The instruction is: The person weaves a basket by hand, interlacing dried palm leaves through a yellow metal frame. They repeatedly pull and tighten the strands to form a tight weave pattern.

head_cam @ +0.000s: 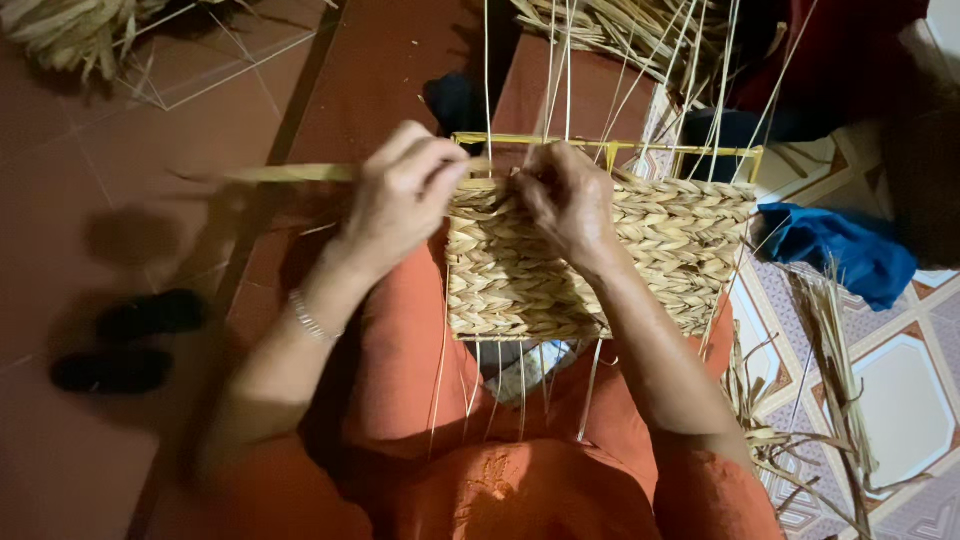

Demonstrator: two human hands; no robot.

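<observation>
A half-woven straw basket panel [640, 255] on a yellow wire frame [610, 146] rests on my lap, with thin uprights running up past the top. My left hand [405, 190] pinches a long flat straw strand [285, 173] that stretches out to the left, at the panel's top left corner. My right hand [565, 195] presses its fingers into the weave at the top edge, gripping the strand where it enters between the uprights. A thin bracelet [310, 320] circles my left wrist.
Bundles of loose straw lie at the top left [70, 30] and top centre [640, 35], with more strands on the patterned floor at the right [835, 370]. A blue cloth [840, 250] sits right of the panel. Dark sandals [130, 340] lie on the red tiles at left.
</observation>
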